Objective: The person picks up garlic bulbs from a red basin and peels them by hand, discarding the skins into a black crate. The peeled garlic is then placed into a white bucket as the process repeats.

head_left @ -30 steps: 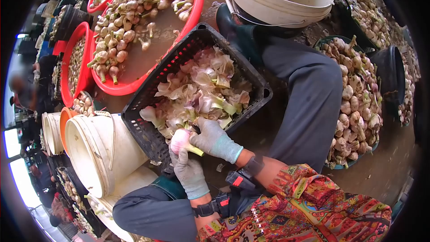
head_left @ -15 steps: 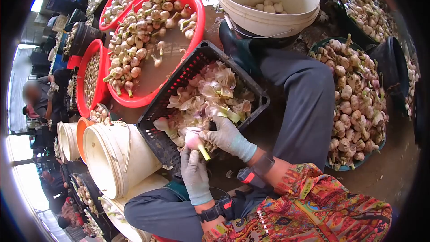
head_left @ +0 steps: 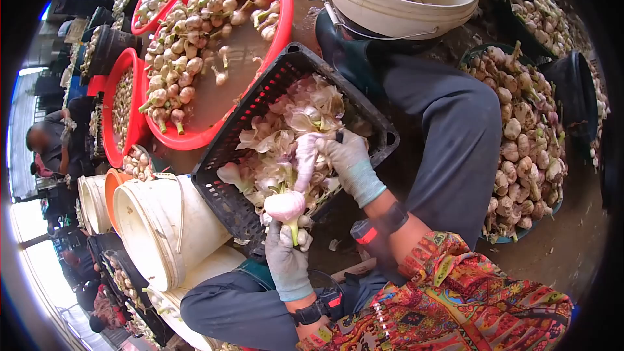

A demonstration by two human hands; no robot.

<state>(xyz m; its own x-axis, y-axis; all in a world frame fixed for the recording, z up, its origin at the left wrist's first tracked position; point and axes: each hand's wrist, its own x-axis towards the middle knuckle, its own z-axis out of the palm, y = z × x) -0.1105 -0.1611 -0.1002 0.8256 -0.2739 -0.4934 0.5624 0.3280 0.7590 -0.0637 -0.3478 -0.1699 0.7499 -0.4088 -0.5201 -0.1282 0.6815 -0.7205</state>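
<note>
My left hand, in a pale work glove, is closed around the green stem of a pinkish-white garlic bulb. Up and to the right of it, my gloved right hand pinches a strip of purplish skin that reaches down toward the bulb. A small dark object shows at the right fingertips; what it is cannot be made out. Both hands are over a black plastic crate, which holds a heap of papery garlic skins.
Red tub of garlic bulbs stands upper left. A white bucket with some bulbs is at the top. Bulbs fill a basin at right. White buckets stand at lower left. People sit far left.
My right hand has moved up and right, away from the bulb, drawing out the strip of skin. The bulb now shows whiter in my left hand, and the view has shifted slightly.
</note>
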